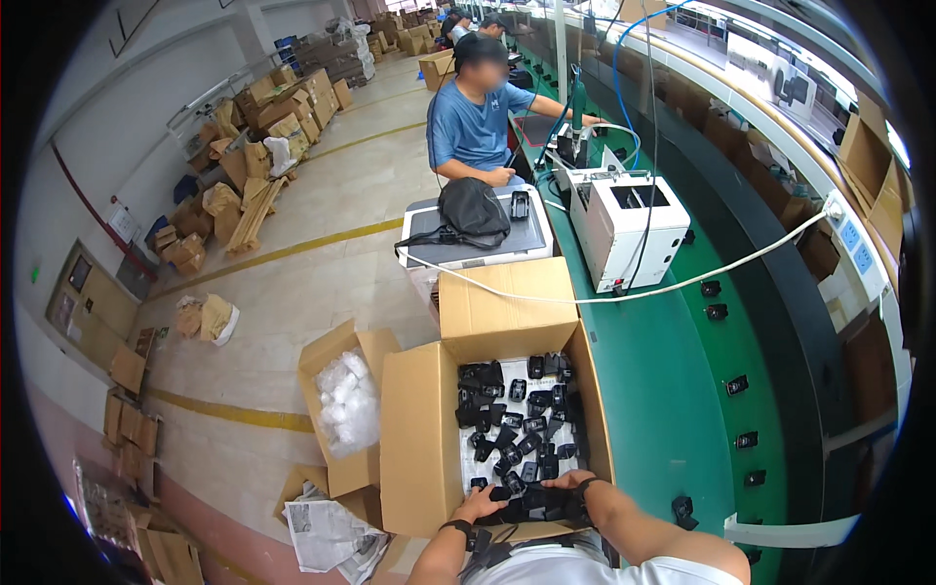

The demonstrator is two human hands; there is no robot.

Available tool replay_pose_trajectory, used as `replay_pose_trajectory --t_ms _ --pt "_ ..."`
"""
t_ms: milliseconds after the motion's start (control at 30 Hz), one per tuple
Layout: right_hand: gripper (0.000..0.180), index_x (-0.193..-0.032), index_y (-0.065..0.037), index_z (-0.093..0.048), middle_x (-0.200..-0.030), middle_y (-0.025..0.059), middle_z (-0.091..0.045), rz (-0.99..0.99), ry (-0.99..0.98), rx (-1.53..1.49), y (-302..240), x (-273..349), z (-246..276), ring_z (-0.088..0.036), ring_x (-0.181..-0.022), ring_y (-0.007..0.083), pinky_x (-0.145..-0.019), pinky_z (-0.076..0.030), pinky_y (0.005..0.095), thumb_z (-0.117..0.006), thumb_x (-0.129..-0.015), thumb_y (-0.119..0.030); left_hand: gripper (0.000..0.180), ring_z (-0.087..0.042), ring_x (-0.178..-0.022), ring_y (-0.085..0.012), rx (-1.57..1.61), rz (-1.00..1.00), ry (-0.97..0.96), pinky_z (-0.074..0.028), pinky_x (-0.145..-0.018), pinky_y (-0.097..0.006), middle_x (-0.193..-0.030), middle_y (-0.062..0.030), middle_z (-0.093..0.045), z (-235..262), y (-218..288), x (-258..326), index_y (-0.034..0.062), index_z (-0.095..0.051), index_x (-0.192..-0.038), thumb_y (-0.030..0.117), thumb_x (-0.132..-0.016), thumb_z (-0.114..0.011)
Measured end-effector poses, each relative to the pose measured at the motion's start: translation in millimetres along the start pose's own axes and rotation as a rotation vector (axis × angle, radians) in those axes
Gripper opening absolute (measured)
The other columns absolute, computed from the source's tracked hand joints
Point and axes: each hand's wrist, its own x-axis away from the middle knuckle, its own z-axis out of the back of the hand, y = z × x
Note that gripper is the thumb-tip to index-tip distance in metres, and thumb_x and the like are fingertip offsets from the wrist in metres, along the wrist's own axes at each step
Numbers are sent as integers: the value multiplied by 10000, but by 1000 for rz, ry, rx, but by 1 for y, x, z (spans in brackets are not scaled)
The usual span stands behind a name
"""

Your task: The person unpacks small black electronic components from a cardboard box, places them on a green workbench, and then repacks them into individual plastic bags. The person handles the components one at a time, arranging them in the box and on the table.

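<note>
Hands are down in the big open cardboard box [419, 429] beside the green table [663, 390], gathering small black plastic parts [517, 424] that lie heaped on a white liner inside it. The left hand [480, 504] rests flat on the near end of the heap, fingers spread over the parts and, as far as I can see, closed on nothing; the right hand [565, 485] curls over a dark clump at the box's near wall, though whether its grip has actually pinched one I cannot tell (the fingers are half hidden). This looks like the picking-up step, and the next move probably calls for closing on a few parts and lifting them clear of the tall box flaps toward the table on the right. Single black parts [738, 384] already sit spaced along the belt there. A white cable [624, 295] crosses above the box's far flap, and a white machine [629, 229] stands beyond it. A smaller box [341, 409] of clear bags stands just left.
</note>
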Motion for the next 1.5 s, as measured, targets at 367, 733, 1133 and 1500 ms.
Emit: replay_pose_trajectory --t_ms 367,733,1133,1500 --pt "968 -1119 38 -635 -1194 247 -597 210 362 58 31 -18 -14 -570 -1146 342 -964 -455 361 -579 -633 -798 873 -417 -1247 -470 91 -60 11 -351 -1054 -468 -1337 -330 -392 -3 -4 -11 165 -437 -1404 691 -725 -597" --pt "1079 -1417 -75 -406 -1437 130 -432 79 -250 -367 31 -32 -20 -412 -1312 300 -1090 -300 420 -585 -648 -811 751 -455 -1204 -439 16 -215 225 -390 -1018 -453 -1304 -265 -418 -4 -1 2 200 -495 -1344 625 -740 -634" --pt "855 -1317 -99 -530 -1326 119 -532 143 -323 -786 -16 98 -19 -555 -1116 279 -933 -447 419 -603 -726 -714 784 -496 -1219 -375 396 -59 236 -383 -1026 -417 -1287 -254 -530 -16 2 -3 75 -461 -1352 552 -767 -670" --pt "852 -1315 -117 -536 -1311 98 -556 86 -270 -826 -19 74 -33 -549 -1144 280 -954 -432 443 -610 -715 -718 1013 -396 -1289 -421 201 134 90 -321 -1074 -467 -1414 -278 -347 -1 4 29 121 -344 -1441 724 -679 -630"
